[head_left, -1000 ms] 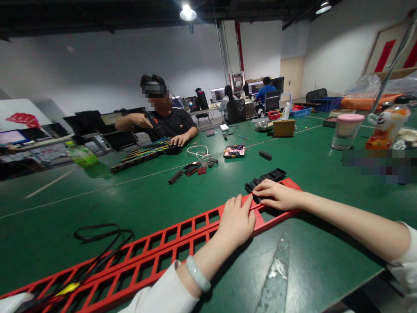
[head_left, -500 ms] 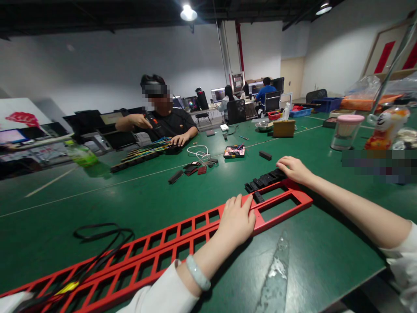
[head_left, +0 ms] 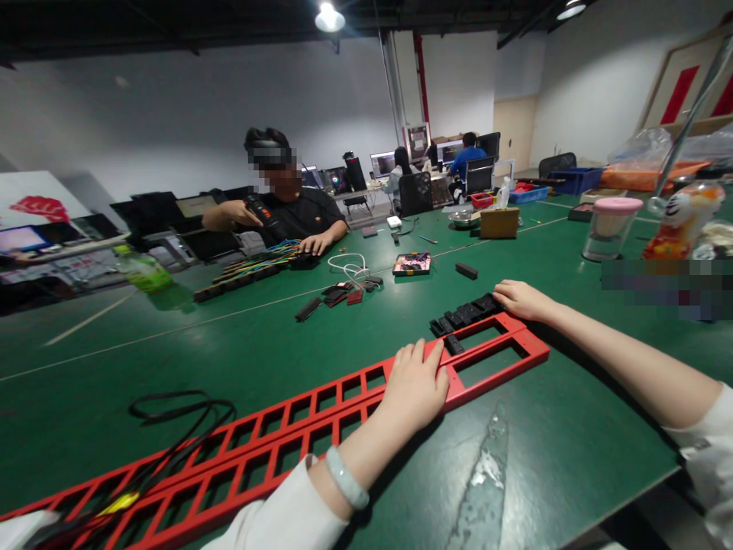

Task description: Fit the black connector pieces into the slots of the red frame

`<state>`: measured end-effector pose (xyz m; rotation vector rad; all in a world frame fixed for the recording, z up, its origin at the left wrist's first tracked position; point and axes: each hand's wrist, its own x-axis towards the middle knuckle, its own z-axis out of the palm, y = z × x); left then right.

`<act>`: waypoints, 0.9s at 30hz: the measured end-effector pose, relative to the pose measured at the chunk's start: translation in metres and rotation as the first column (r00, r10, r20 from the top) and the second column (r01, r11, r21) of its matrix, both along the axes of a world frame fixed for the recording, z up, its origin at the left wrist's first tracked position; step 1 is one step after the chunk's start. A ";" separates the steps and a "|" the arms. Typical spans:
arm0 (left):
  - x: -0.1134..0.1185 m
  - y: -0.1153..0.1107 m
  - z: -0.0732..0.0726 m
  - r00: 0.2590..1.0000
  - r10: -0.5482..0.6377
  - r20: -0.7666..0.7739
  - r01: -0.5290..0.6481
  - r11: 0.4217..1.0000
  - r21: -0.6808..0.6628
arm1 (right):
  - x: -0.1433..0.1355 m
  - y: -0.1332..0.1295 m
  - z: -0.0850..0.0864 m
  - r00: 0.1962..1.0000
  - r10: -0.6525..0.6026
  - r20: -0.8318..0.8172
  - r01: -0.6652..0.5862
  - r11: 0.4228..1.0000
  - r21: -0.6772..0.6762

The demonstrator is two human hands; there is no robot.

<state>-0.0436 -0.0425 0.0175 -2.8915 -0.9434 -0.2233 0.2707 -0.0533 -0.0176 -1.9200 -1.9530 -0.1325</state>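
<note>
A long red frame (head_left: 309,407) with two rows of rectangular openings lies slantwise on the green table. My left hand (head_left: 416,386) rests flat on it, fingers stretched out, the fingertips beside a single small black block (head_left: 453,345). Along the frame's far edge, several black blocks (head_left: 466,314) stand side by side in a row. At the right end of that row is my right hand (head_left: 524,299), its fingers slightly bent and extended over the last block and the frame's corner. It does not appear to grip anything. The undersides of its fingertips are hidden.
A black cable (head_left: 188,416) crosses the frame's left part. Beyond lie another black block (head_left: 466,270), a small tray of parts (head_left: 411,264) and a white cable (head_left: 350,267). A co-worker (head_left: 298,206) across the table holds a dark tool. A pink-lidded jar (head_left: 610,229) stands right.
My right hand has shifted slightly right and toward me, uncovering a little more of the row's end. My left hand stays in place on the frame.
</note>
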 end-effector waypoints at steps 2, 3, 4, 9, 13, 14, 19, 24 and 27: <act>0.000 0.000 0.000 1.000 0.005 -0.007 -0.005 1.000 0.001 | 0.002 0.001 -0.002 1.000 -0.015 0.002 0.015 0.999 -0.035; 0.000 0.000 -0.001 1.000 0.006 -0.009 -0.006 1.000 0.000 | 0.002 0.001 -0.003 1.000 -0.021 0.002 0.021 0.999 -0.049; 0.000 0.000 -0.001 1.000 0.006 -0.011 -0.006 1.000 -0.001 | 0.003 0.001 -0.004 1.000 -0.026 0.002 0.026 0.998 -0.059; 0.000 0.000 0.000 1.000 0.005 -0.008 -0.005 1.000 -0.009 | 0.004 0.002 -0.006 0.999 -0.041 -0.011 0.040 0.997 -0.063; 0.000 -0.001 0.001 1.000 0.013 -0.009 -0.013 1.000 -0.017 | 0.007 0.003 -0.009 0.999 -0.043 -0.018 0.043 0.999 -0.008; 0.000 -0.001 0.001 1.000 0.013 -0.007 -0.014 1.000 -0.018 | 0.007 0.003 -0.009 0.998 -0.052 -0.018 0.052 0.999 0.006; 0.000 -0.002 0.002 1.000 0.010 -0.003 -0.010 1.000 -0.014 | 0.005 0.004 -0.011 0.991 -0.108 -0.075 0.110 0.994 0.025; 0.000 -0.002 0.002 1.000 0.007 -0.004 -0.007 1.000 -0.009 | 0.006 0.002 -0.009 0.994 -0.061 -0.096 0.060 0.998 -0.009; 0.000 -0.001 0.001 1.000 0.007 -0.003 -0.007 1.000 -0.006 | 0.012 0.001 -0.006 0.999 0.047 -0.006 -0.047 0.999 0.005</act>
